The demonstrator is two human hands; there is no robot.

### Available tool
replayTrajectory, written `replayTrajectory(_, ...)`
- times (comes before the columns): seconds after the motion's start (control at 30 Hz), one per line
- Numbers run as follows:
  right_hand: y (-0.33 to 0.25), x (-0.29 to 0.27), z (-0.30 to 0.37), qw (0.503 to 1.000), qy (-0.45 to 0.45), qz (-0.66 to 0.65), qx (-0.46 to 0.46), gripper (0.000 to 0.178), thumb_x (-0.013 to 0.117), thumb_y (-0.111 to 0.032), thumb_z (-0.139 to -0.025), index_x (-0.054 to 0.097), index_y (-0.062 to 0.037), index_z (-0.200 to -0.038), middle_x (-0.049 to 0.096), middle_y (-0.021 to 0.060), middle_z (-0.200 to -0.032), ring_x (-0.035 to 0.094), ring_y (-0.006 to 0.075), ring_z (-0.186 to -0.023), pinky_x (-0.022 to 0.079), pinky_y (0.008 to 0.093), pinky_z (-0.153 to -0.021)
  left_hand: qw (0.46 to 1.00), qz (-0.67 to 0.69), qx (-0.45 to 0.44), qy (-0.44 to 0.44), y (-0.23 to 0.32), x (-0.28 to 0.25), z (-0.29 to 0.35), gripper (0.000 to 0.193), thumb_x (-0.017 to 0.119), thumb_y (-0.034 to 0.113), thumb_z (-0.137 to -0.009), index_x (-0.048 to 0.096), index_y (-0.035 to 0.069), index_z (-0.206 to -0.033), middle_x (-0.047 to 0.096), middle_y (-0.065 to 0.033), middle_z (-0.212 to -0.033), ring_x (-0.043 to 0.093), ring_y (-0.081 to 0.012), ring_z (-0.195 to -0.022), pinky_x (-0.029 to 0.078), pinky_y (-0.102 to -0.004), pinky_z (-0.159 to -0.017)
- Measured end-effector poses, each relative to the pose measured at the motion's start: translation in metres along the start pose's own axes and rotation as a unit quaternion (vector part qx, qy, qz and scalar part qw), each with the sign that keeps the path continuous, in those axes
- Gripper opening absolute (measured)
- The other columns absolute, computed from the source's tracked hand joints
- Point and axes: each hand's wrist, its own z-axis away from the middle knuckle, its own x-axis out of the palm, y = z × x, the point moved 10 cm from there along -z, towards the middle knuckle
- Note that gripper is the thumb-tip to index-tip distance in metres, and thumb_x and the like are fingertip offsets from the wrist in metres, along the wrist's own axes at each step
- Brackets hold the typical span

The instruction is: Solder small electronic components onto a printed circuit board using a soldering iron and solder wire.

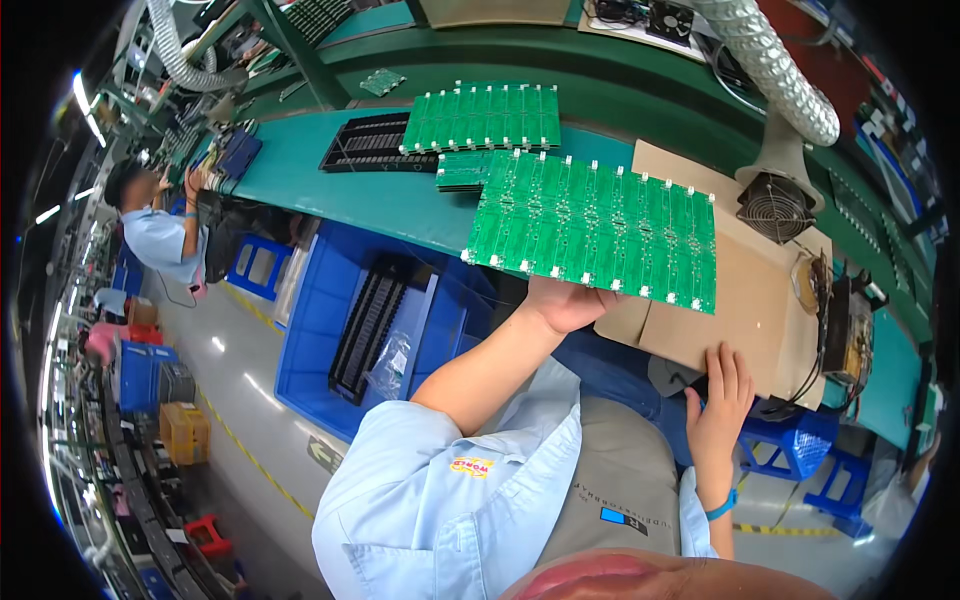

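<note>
My left hand (568,303) is closed on the near edge of a large green circuit board panel (600,225). The panel is tilted, with rows of small white connectors along its far and near edges; most of my fingers are hidden under it. Lying on the front edge of a cardboard sheet (715,330), my right hand (720,398) has its fingers stretched out and holds nothing. Beyond the held panel are more green circuit board panels (485,118), stacked partly over a black slotted rack (365,142).
A blue bin (310,330) with a black slotted rack inside stands left of my arm. A fan (775,208) under a flexible duct (775,65) is at the bench's right, near a dark machine with cables (850,330). Another person (165,235) sits at far left.
</note>
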Motion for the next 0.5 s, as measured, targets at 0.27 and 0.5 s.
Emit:
replayTrajectory(0.27, 0.042, -0.010, 0.015, 1.000, -0.002, 0.019, 0.024, 0.072, 0.066, 0.003, -0.077, 0.055, -0.0072, -0.148, 0.053, 0.0122, -0.153, 0.050, 0.0375, -0.138, 0.037, 0.0448, -0.116, 0.999, -0.009, 0.030, 0.016, 0.017, 0.007, 0.008, 0.046, 0.058, 0.036, -0.102, 0.058, 0.006, -0.138, 0.065, -0.0161, -0.138, 0.065, -0.0344, -0.121, 0.050, -0.0545, -0.105)
replayTrajectory(0.5, 0.097, -0.050, 0.054, 0.979, 0.139, 0.029, 0.144, 0.074, 0.059, 0.011, -0.083, 0.047, -0.0075, -0.154, 0.054, 0.0169, -0.150, 0.055, 0.0333, -0.132, 0.044, 0.0389, -0.111, 0.996, -0.042, 0.054, -0.051, 0.032, 0.020, 0.017, 0.049, 0.056, 0.039, -0.102, 0.059, 0.006, -0.139, 0.066, -0.0160, -0.137, 0.064, -0.0338, -0.122, 0.047, -0.0539, -0.107)
